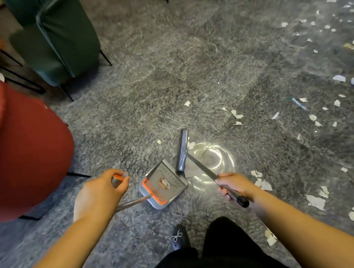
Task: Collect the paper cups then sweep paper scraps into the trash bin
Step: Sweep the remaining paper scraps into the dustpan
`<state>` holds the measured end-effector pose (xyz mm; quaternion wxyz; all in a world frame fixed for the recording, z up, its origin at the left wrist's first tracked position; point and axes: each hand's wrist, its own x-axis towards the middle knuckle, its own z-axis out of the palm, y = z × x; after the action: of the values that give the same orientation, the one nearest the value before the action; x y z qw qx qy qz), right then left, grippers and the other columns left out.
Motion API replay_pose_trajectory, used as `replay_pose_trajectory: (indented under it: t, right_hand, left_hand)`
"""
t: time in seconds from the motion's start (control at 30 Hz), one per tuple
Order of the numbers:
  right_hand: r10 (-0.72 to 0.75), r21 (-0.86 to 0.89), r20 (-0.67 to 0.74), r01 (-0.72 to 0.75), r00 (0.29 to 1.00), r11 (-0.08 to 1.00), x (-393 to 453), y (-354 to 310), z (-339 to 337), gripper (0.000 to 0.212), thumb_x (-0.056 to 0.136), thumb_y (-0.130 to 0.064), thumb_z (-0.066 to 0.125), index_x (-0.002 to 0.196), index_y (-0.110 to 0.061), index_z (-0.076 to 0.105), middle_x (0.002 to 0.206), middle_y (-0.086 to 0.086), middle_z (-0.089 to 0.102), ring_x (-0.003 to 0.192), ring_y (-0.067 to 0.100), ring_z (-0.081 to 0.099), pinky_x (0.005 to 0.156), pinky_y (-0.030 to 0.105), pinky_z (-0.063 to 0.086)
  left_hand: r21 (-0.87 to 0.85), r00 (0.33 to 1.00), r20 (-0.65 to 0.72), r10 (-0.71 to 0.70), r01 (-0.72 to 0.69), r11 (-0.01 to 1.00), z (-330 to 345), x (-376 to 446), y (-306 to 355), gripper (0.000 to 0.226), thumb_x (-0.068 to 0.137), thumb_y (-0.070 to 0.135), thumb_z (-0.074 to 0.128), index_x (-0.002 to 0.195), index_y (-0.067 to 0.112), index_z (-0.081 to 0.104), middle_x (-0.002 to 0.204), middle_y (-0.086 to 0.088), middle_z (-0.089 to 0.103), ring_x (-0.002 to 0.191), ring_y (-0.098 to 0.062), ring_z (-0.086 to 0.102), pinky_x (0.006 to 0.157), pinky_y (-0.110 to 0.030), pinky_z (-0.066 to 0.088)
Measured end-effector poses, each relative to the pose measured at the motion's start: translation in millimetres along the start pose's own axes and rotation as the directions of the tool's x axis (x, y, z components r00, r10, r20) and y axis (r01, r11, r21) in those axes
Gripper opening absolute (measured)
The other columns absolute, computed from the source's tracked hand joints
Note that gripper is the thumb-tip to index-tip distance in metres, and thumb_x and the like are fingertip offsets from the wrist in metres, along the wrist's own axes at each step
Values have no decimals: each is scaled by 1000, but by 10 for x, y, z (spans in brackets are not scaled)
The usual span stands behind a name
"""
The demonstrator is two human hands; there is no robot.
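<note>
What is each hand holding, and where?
Left hand grips the dustpan handle's top end; right hand grips the broom handle near its black end.

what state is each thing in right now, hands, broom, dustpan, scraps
left hand: grips the dustpan handle
right hand: grips the broom handle
dustpan: on the floor, mouth toward the broom, one small item inside
broom: head down on the floor beside the dustpan
paper scraps: scattered on the floor, mostly to the right, not yet swept

Both arms reach forward, left hand point(101, 191) and right hand point(234, 185) gripping.
</note>
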<state>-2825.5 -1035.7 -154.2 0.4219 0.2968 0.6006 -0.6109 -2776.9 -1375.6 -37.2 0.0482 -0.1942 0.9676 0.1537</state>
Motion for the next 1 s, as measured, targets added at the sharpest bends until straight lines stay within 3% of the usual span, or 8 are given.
replay_pose_trajectory:
  t: [0.17, 0.3, 0.37, 0.47, 0.57, 0.7, 0.87, 1.0]
  right_hand:
    - [30, -47, 89, -26, 996, 999, 467, -496, 320, 5, 92, -3, 56, 97, -4, 55, 54, 11, 51, 40, 15, 43, 35, 21, 36]
    - [58, -114, 107, -45, 993, 992, 869, -976, 529, 17, 92, -3, 58, 109, -2, 56, 56, 9, 56, 43, 14, 48, 35, 22, 39]
    - [82, -118, 139, -66, 987, 991, 1069, -1222, 634, 21, 91, -3, 59, 112, -4, 54, 55, 8, 57, 44, 14, 49, 35, 22, 39]
    - [104, -118, 191, -82, 976, 990, 1307, -1558, 743, 18, 92, -3, 58, 109, -3, 55, 55, 7, 57, 45, 13, 49, 35, 22, 40]
    - [119, -146, 209, -89, 971, 985, 1547, -1831, 836, 18, 93, -4, 56, 111, -3, 55, 58, 7, 57, 47, 12, 49, 35, 22, 39]
    - [181, -40, 230, -176, 956, 984, 1753, -1959, 881, 22, 98, -10, 49, 119, -4, 51, 62, 6, 56, 45, 8, 48, 35, 18, 40]
    - [203, 85, 193, -222, 960, 971, 1804, -1895, 788, 19, 99, -12, 46, 118, -10, 48, 62, 6, 54, 43, 7, 47, 33, 19, 40]
    - [208, 121, 123, -222, 971, 968, 1669, -1691, 669, 16, 100, -15, 47, 115, -13, 50, 58, 3, 54, 42, 6, 46, 32, 18, 39]
  left_hand:
    - [-7, 999, -17, -28, 28, 1000, -53, 413, -125, 23, 83, 44, 70, 99, 28, 68, 69, -5, 67, 53, -22, 47, 48, -26, 30]
    - [19, 997, 8, -74, 74, 997, -38, 736, -160, 23, 84, 47, 67, 101, 31, 66, 76, 1, 70, 53, -19, 49, 45, -22, 29]
    - [-1, 995, -19, -102, 102, 995, -38, 918, -158, 21, 82, 47, 69, 97, 32, 67, 73, 2, 69, 54, -20, 53, 46, -21, 30]
    - [14, 988, -59, -143, 144, 989, -31, 1175, -123, 21, 79, 43, 74, 94, 30, 69, 62, 1, 64, 46, -16, 42, 43, -15, 24]
    - [8, 981, -9, -193, 193, 981, -27, 1408, -152, 21, 80, 49, 69, 95, 34, 66, 60, 5, 58, 50, -17, 46, 44, -20, 28]
    - [19, 979, 41, -201, 200, 980, -62, 1607, -165, 21, 83, 51, 65, 96, 36, 64, 54, 13, 47, 51, -12, 46, 44, -20, 27]
    - [31, 992, 36, -120, 119, 992, -135, 1869, -212, 22, 82, 45, 70, 97, 29, 69, 66, -3, 64, 63, -28, 58, 53, -27, 34]
    - [54, 997, 68, -33, 29, 998, -153, 2048, -213, 21, 80, 47, 71, 96, 33, 69, 63, -1, 61, 59, -27, 54, 52, -27, 35]
